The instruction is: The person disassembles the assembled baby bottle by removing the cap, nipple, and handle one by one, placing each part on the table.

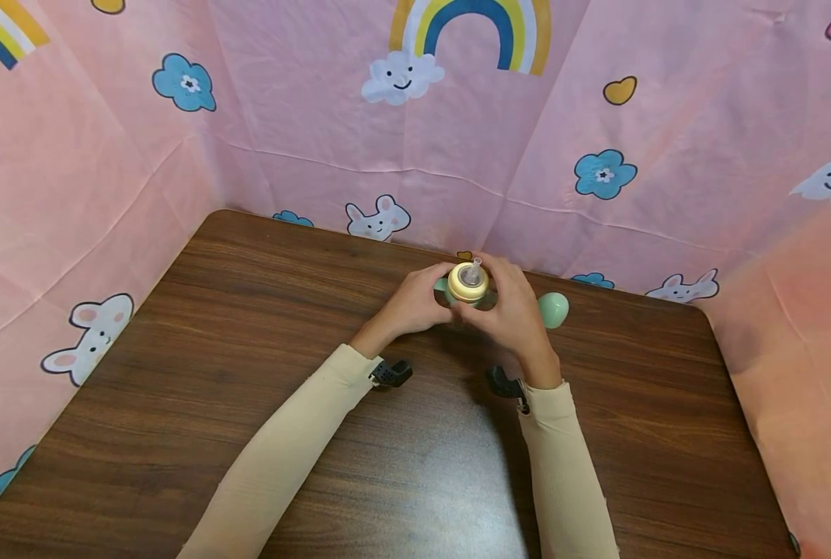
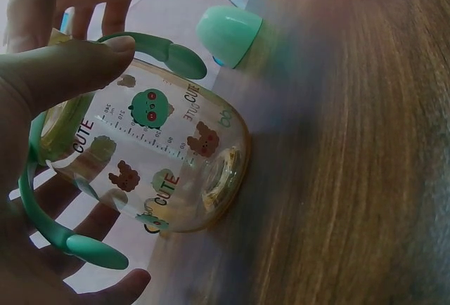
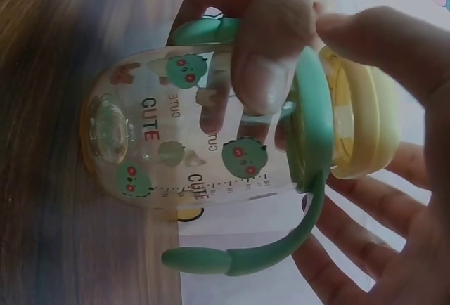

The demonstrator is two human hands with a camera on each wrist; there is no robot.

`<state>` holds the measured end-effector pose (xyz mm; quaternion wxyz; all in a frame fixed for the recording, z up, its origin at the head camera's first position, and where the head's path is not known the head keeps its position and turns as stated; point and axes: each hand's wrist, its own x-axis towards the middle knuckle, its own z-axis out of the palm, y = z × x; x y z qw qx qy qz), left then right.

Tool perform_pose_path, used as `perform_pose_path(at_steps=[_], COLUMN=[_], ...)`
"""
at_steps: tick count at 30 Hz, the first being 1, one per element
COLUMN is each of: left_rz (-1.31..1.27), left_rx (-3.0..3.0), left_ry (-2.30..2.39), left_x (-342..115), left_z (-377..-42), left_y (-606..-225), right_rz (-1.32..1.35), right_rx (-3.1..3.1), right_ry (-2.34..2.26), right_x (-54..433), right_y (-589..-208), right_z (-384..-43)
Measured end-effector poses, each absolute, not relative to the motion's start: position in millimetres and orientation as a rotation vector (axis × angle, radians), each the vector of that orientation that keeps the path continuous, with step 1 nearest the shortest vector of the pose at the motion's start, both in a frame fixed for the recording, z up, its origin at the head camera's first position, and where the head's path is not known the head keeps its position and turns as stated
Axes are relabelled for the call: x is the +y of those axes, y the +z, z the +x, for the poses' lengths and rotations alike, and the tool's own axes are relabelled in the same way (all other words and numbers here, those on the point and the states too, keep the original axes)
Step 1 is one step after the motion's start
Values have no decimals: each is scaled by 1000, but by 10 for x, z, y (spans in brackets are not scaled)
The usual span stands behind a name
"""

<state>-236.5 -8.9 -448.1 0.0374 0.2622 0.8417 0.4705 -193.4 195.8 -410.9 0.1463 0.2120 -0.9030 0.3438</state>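
A clear baby bottle (image 2: 176, 129) with cartoon prints and a green two-handled ring (image 3: 314, 122) stands upright near the table's back edge. My left hand (image 1: 418, 301) grips it from the left, its thumb (image 2: 84, 62) lying over the bottle's upper part by one handle. Around the yellow screw collar (image 3: 377, 115) at the top curls my right hand (image 1: 509, 303), thumb on the near side, fingers behind. In the right wrist view a narrow gap shows between collar and green ring. A clear straw spout (image 1: 475, 268) sticks up from the top.
A green dome cap (image 1: 554, 309) sits on the dark wood table (image 1: 639, 373), just right of my right hand. Directly behind the table's back edge hangs a pink printed cloth (image 1: 304, 116), which also lines both sides.
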Motion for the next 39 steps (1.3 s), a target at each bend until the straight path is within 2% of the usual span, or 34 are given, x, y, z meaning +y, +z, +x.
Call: perform_pose_path(at_steps=[32,34,39], left_rz=[810,830,854], left_rx=[2590,2596,2576], left_ry=[1443,1451,1470], left_x=[-90,-83,-99], left_z=[-2368,-2480,-2471], left_y=[-4469,-4648,-4655], right_rz=[642,644,635], right_rx=[-2565,-2560,-2555], right_ry=[1026,1041,1080], right_x=[1963,1964,1966], right_y=[-4074,-4072,-4064], right_z=[-1945,-1940,-1920])
